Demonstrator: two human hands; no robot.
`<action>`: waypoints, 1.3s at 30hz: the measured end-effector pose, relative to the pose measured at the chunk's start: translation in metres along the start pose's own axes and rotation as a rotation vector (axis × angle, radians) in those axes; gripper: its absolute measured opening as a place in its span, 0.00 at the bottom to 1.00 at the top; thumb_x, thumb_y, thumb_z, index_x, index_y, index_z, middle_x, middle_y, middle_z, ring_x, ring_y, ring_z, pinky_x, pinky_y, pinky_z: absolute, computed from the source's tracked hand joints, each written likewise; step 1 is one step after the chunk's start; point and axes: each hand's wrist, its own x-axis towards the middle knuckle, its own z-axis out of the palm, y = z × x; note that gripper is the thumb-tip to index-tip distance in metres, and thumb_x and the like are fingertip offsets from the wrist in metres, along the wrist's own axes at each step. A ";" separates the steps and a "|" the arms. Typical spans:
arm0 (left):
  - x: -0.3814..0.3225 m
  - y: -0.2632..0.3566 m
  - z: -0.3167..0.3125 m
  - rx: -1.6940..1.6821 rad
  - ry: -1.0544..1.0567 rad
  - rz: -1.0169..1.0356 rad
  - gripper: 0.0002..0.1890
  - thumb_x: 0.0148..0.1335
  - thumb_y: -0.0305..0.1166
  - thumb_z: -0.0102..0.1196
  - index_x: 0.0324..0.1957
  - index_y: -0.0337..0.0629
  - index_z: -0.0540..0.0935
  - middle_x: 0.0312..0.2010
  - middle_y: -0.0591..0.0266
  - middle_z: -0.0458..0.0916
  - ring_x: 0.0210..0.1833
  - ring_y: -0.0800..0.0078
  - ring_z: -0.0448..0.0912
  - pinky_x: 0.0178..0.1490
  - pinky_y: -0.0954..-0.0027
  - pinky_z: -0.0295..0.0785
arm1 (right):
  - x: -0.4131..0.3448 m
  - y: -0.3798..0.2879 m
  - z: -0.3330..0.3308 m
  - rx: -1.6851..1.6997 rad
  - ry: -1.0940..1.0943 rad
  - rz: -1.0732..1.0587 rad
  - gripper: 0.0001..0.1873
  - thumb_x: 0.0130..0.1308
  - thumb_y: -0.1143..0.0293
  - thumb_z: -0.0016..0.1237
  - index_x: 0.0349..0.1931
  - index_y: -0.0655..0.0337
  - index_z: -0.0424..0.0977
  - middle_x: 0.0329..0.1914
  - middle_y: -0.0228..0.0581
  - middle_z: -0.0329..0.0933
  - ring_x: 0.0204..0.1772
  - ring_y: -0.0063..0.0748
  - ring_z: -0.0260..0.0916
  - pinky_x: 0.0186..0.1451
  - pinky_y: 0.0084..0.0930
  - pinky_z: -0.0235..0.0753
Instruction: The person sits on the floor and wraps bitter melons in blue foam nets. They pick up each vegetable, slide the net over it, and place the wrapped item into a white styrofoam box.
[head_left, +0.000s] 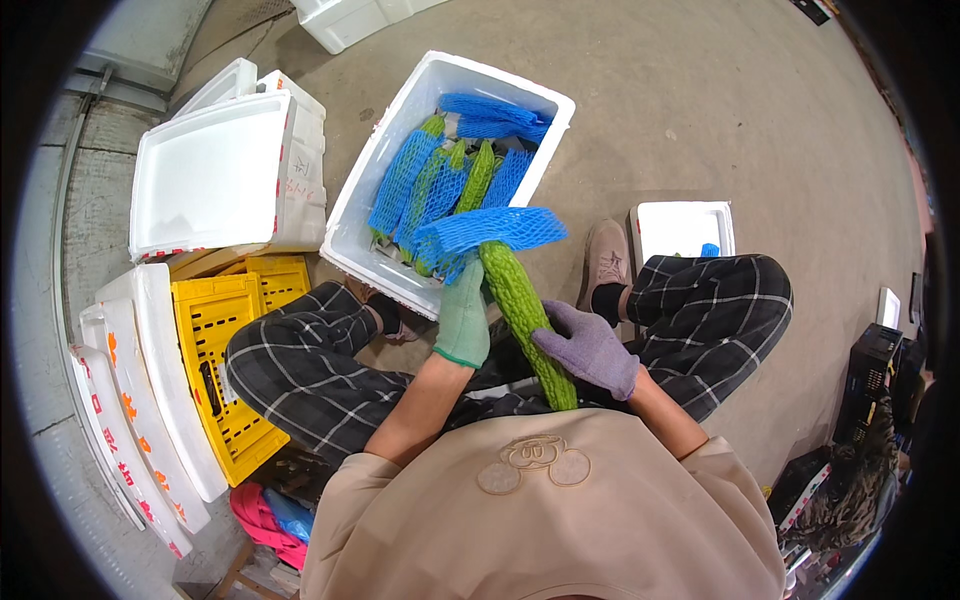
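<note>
A long green bitter melon lies slanted in front of my body, its lower end near my shirt. My right hand, in a purple knit glove, grips it around the middle. Across its upper end stretches a loose blue mesh sleeve. My left hand wears a green glove and holds that sleeve from below; the fingers are mostly hidden behind sleeve and melon. Just beyond stands a white foam box, holding several bitter melons in blue mesh and further blue sleeves.
Left of me are stacked white foam boxes with a lid, a yellow plastic crate and upright foam lids. A small white foam container sits beyond my right knee. Black crates line the far right.
</note>
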 end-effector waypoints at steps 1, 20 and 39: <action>-0.001 0.002 0.002 -0.042 0.012 -0.033 0.17 0.72 0.37 0.43 0.54 0.36 0.74 0.48 0.59 0.77 0.51 0.69 0.76 0.56 0.66 0.72 | 0.000 0.000 0.001 0.009 0.016 -0.017 0.29 0.64 0.50 0.47 0.55 0.66 0.70 0.44 0.60 0.77 0.48 0.56 0.77 0.52 0.39 0.74; -0.002 0.006 0.012 -0.056 0.009 -0.064 0.17 0.72 0.35 0.42 0.55 0.35 0.74 0.51 0.59 0.76 0.53 0.70 0.75 0.58 0.66 0.71 | 0.010 -0.003 0.001 0.250 -0.039 0.054 0.29 0.65 0.58 0.49 0.62 0.65 0.65 0.52 0.50 0.77 0.53 0.35 0.75 0.59 0.30 0.71; 0.000 0.005 0.011 -0.182 0.008 -0.150 0.19 0.69 0.37 0.47 0.56 0.36 0.74 0.50 0.57 0.78 0.51 0.67 0.77 0.55 0.64 0.74 | 0.016 0.005 0.010 0.234 0.080 -0.018 0.30 0.64 0.58 0.51 0.61 0.67 0.65 0.53 0.55 0.76 0.56 0.41 0.75 0.59 0.31 0.71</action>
